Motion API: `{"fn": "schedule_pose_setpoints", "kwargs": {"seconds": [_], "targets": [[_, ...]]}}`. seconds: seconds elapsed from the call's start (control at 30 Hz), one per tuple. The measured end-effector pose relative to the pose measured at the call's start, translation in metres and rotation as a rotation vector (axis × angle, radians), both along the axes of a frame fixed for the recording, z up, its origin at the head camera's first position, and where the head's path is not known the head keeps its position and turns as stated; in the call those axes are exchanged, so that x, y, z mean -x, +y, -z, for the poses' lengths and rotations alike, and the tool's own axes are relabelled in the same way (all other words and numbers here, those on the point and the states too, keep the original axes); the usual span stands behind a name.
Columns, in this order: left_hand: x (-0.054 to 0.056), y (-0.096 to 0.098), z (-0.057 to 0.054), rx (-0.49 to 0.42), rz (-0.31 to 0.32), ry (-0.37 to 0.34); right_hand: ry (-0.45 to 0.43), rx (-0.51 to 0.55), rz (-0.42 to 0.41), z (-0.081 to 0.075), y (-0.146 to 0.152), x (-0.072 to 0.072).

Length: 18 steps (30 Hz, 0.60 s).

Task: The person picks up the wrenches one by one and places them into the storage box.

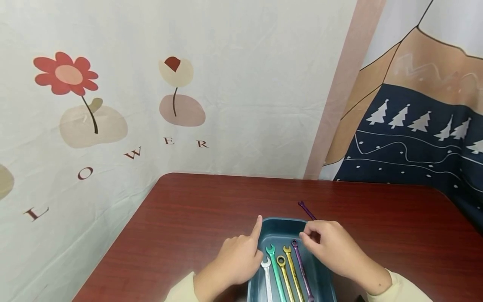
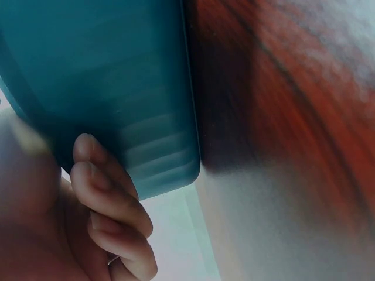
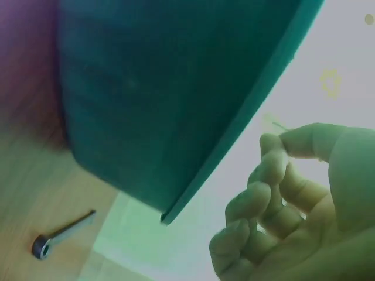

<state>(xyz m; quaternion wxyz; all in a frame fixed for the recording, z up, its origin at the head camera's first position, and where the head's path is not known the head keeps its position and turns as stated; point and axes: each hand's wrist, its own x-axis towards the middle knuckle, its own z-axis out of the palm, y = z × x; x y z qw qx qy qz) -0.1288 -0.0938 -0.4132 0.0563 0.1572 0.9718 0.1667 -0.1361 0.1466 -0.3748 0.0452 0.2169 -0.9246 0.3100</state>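
Observation:
My left hand (image 1: 238, 256) grips the left side wall of a blue-green tray (image 1: 284, 223), thumb over the rim, index finger pointing away. In the left wrist view its other fingers (image 2: 111, 199) curl against the tray's outside. My right hand (image 1: 336, 245) hovers at the tray's right rim, fingers loosely bent, nothing visible between them. Inside the tray lie a silver wrench (image 1: 267, 277), a green wrench (image 1: 277, 272), a short gold wrench (image 1: 285, 279), a longer gold wrench (image 1: 294, 272) and a purple wrench (image 1: 302, 270), side by side. Their near ends run out of view.
Another purple wrench (image 1: 307, 210) lies on the red-brown table (image 1: 211, 205) beyond the tray, partly hidden by my right hand. A printed curtain (image 1: 256, 84) hangs behind the table's far edge. A small black object (image 1: 359, 298) shows near my right sleeve.

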Motion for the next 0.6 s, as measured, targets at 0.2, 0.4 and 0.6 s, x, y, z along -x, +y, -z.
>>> {"fn": "schedule_pose_setpoints", "kwargs": {"seconds": [0.2,0.4,0.6], "targets": [[0.001,-0.001,-0.001,-0.003,0.002,0.006,0.033,-0.01,0.11,-0.001,0.008,0.009],[0.001,-0.001,-0.001,-0.011,0.002,-0.006,0.018,0.021,0.139,0.005,0.02,0.02],[-0.001,-0.001,-0.001,-0.007,0.008,-0.005,-0.014,0.023,0.173,0.012,0.032,0.034]]}}
